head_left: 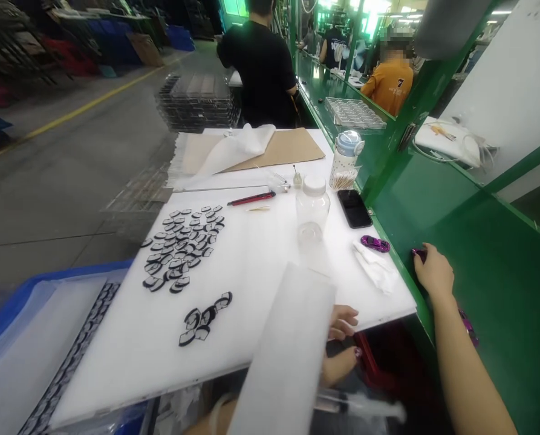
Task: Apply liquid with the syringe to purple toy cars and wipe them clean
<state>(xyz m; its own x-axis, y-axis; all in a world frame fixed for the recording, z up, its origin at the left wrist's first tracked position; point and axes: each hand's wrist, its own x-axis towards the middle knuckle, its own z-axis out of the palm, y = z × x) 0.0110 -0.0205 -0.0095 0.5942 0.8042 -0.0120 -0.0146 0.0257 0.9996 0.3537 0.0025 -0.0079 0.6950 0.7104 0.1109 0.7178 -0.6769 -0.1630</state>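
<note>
Well, two hands are in view. The left hand point(342, 338) sits low behind a translucent white sheet point(283, 350), its fingers point(344, 320) curled round the sheet's edge, so that grip is clenched on it. The right hand point(434, 273) lies out on the green bench point(500, 302), its fingertips point(421, 257) touching a small magenta piece point(417, 254); whether they are pinching it or only resting there, I cannot tell. Two more magenta items lie nearby: a toy car point(375, 243) just above a crumpled tissue point(374, 269), and a second piece point(468, 326) partly hidden by the right wrist. Left of the sheet, a white board point(115, 368) carries two groups of black-and-white pieces: one large cluster point(179, 244), too many to count, and one small group of about seven point(201, 318). Beyond them are one red utility knife point(251, 198), one clear plastic bottle point(312, 205), one phone point(354, 208) and one blue-capped flask point(346, 160). A blurred syringe point(360, 405) shows below the sheet.
</note>
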